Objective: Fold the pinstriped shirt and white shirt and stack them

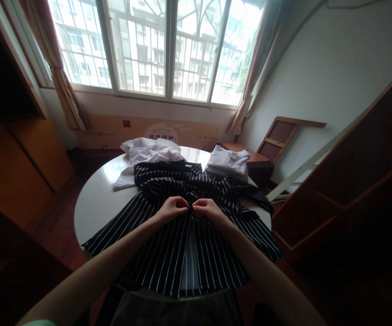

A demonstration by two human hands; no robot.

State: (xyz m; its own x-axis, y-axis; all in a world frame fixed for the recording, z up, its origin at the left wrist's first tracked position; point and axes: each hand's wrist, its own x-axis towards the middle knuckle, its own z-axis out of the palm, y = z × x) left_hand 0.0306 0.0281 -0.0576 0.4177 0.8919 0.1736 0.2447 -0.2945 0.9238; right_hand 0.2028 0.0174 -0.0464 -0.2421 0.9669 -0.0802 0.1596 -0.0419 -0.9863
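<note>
A black shirt with white stripes (162, 249) lies spread over the round white table, its lower hem hanging over the near edge. Its collar points away from me, and the front parts in a gap below my hands. At the middle of that front, my left hand (173, 208) pinches the left edge of the cloth. Close beside it, my right hand (209, 209) pinches the opposite edge. Both sets of fingertips nearly meet. Whether a button is between them is too small to tell.
On the white table (95, 194), a loose heap of white clothing (151, 149) lies at the back left and a folded white garment (228, 160) at the back right. A wooden chair (279, 136) stands by the right wall. Curtained windows (141, 54) are behind.
</note>
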